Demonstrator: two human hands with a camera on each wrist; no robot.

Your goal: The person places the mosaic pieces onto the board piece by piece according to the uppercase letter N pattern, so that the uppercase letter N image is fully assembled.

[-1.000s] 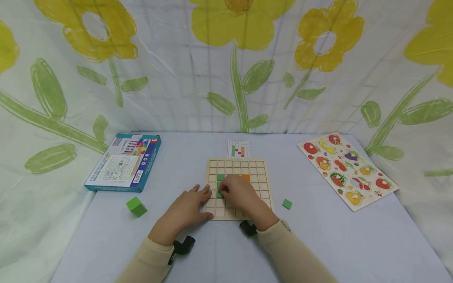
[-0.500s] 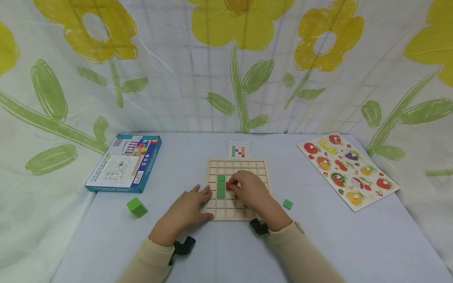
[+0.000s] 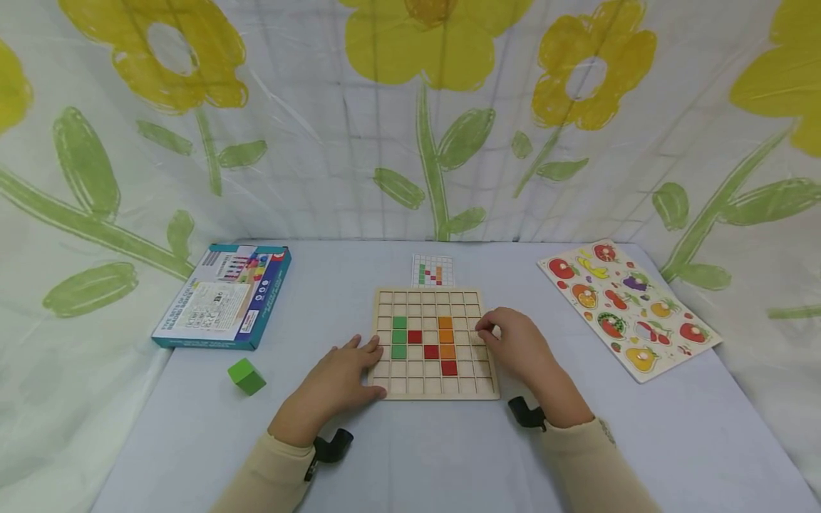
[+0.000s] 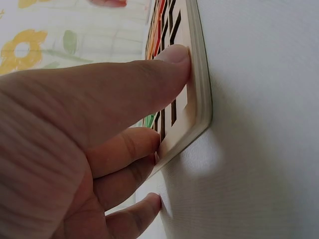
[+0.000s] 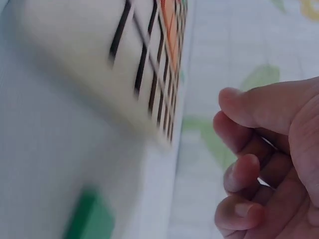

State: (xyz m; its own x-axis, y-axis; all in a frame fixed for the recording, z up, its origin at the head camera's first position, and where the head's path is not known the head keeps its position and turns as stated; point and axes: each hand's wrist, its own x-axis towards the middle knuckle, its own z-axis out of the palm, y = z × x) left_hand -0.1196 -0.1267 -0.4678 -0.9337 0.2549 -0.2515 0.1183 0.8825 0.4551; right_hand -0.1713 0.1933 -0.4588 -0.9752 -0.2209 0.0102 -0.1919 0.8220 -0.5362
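A wooden grid board lies mid-table in the head view. It bears a column of green tiles, a column of orange tiles and a diagonal of red tiles. My left hand rests straight-fingered on the board's left edge; its thumb presses the near corner in the left wrist view. Over the board's right edge is my right hand, fingers curled, thumb and index tips together with nothing visible between them. A loose green tile shows blurred below it in the right wrist view; the arm hides it from the head camera.
A printed pattern card lies behind the board. At left are a flat box and a green cube. A fruit picture board lies at right. Flowered cloth hangs behind the table.
My right hand has lifted off the tiles and moved right, uncovering the red and orange ones. Its arm now covers the loose green tile. My left hand has stayed still.
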